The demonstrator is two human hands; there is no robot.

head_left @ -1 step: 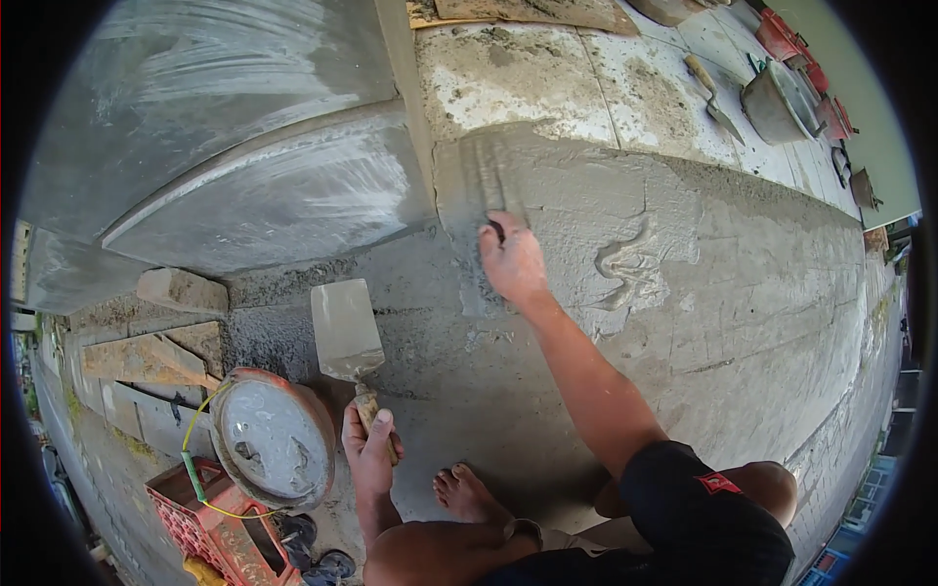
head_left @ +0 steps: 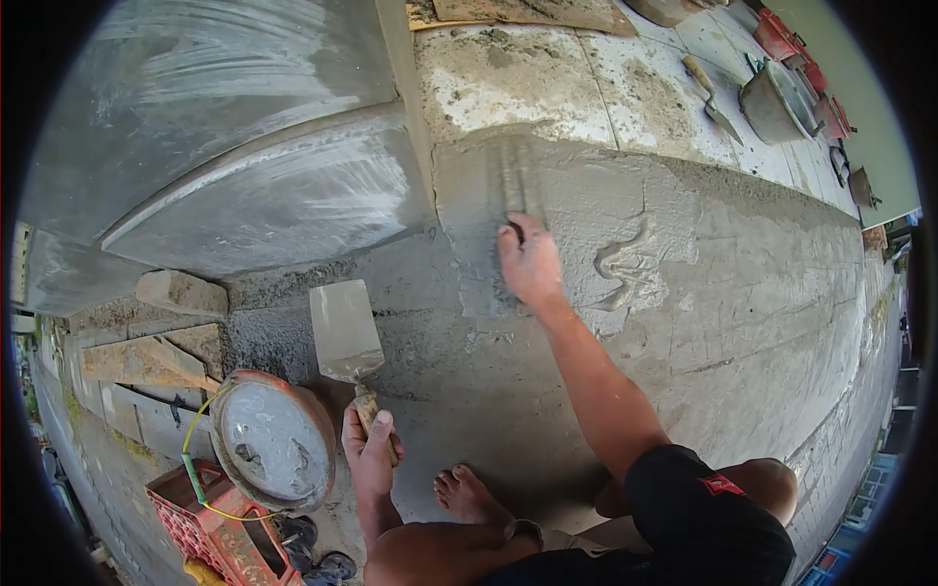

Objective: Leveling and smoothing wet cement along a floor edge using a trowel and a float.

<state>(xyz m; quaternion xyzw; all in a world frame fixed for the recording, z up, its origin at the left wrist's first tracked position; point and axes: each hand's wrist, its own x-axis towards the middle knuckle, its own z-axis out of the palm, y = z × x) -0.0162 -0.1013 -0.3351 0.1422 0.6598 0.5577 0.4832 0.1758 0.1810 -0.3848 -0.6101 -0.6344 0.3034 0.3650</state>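
My left hand (head_left: 371,444) is wrapped round the wooden handle of a trowel (head_left: 346,327). Its broad blade points away from me, coated in grey mortar. My right hand (head_left: 532,262) grips a long plastering trowel (head_left: 515,181), smeared by motion, and its blade lies against the wet mortar (head_left: 586,195) spread over the surface ahead. A thicker ridged lump of mortar (head_left: 633,266) sits to the right of that hand.
A bucket of grey mortar (head_left: 269,439) stands at lower left by a red crate (head_left: 210,532). Beyond it lie wooden boards (head_left: 156,354) and a block (head_left: 183,291). A grey panelled wall (head_left: 274,200) rises at left. Another trowel (head_left: 711,96) and a bucket (head_left: 774,105) are at far right.
My right hand and the plastering trowel have shifted a little to the right across the mortar. My left hand with its trowel has stayed in place.
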